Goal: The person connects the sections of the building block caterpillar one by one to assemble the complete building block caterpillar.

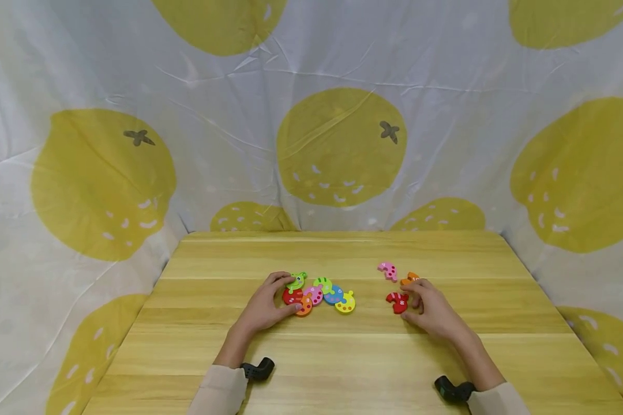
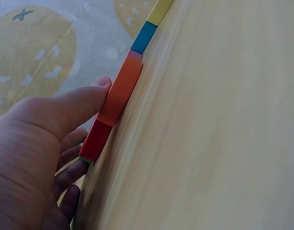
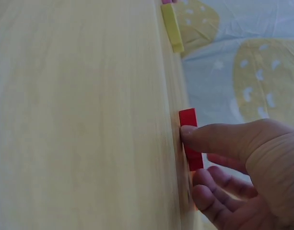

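A caterpillar puzzle of joined, coloured, numbered pieces lies flat on the table. At its left end, my left hand [image 1: 263, 305] holds it. The thumb touches the orange piece [image 2: 123, 91], and the fingers reach the green smiling head piece [image 1: 296, 281], with a red piece [image 2: 96, 140] between. A blue piece [image 1: 334, 295] and a yellow tail piece [image 1: 345, 303] extend to the right. My right hand [image 1: 434, 308] pinches a loose red piece [image 1: 396, 302] on the table between thumb and index finger; its other fingers [image 3: 214, 201] are bent.
Just behind the right hand lies a loose orange piece [image 1: 409, 278], partly hidden by the fingers. A pink piece [image 1: 388, 271] rests farther back. The wooden table [image 1: 342, 363] ends at a lemon-patterned cloth [image 1: 342, 69].
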`<action>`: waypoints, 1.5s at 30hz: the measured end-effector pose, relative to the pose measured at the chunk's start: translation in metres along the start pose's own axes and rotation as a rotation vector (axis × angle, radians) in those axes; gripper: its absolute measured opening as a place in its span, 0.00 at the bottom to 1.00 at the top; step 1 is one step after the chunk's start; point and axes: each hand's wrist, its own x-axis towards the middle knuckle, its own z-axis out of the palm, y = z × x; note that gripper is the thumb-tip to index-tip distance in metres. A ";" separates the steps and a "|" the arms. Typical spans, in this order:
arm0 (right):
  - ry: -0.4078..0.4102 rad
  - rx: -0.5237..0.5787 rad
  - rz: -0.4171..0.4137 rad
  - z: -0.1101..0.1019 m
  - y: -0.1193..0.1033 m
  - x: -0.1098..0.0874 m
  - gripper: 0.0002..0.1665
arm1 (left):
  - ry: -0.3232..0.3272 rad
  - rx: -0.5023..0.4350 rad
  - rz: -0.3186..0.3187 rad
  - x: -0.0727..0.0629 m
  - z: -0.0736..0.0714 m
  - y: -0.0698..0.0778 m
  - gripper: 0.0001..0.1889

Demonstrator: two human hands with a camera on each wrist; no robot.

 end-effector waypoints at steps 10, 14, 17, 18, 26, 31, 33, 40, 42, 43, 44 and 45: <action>-0.034 0.010 0.019 0.000 -0.004 0.002 0.32 | -0.013 0.015 -0.015 0.001 -0.003 0.002 0.45; -0.037 -0.009 0.045 0.002 -0.009 0.005 0.34 | -0.011 0.012 -0.023 0.001 -0.003 0.001 0.48; -0.033 -0.021 0.069 0.004 -0.011 0.008 0.33 | -0.005 0.016 -0.015 0.002 -0.002 -0.001 0.48; -0.030 -0.024 0.075 0.005 -0.011 0.009 0.33 | -0.004 0.017 -0.012 0.002 -0.002 -0.001 0.48; 0.006 -0.032 0.085 0.009 -0.011 0.015 0.32 | -0.014 0.008 -0.011 0.001 -0.002 0.000 0.48; 0.041 -0.039 0.051 0.011 -0.013 0.018 0.34 | -0.016 0.016 -0.029 0.001 -0.002 0.002 0.48; 0.044 -0.040 0.037 0.012 -0.015 0.020 0.34 | -0.015 0.019 -0.035 0.001 -0.001 0.002 0.48; 0.041 -0.038 -0.019 0.015 -0.024 0.027 0.34 | -0.028 0.017 -0.036 0.001 -0.001 0.002 0.47; 0.027 -0.027 -0.028 0.017 -0.027 0.029 0.33 | -0.032 0.015 -0.036 0.000 -0.001 0.001 0.46; 0.014 -0.017 -0.025 0.018 -0.029 0.030 0.33 | -0.034 0.013 -0.036 0.000 -0.001 0.001 0.46; 0.002 -0.013 -0.027 0.019 -0.031 0.031 0.32 | -0.037 0.010 -0.036 0.000 -0.001 0.001 0.46; -0.011 -0.010 -0.025 0.020 -0.032 0.032 0.32 | -0.038 0.007 -0.036 0.000 -0.001 0.001 0.45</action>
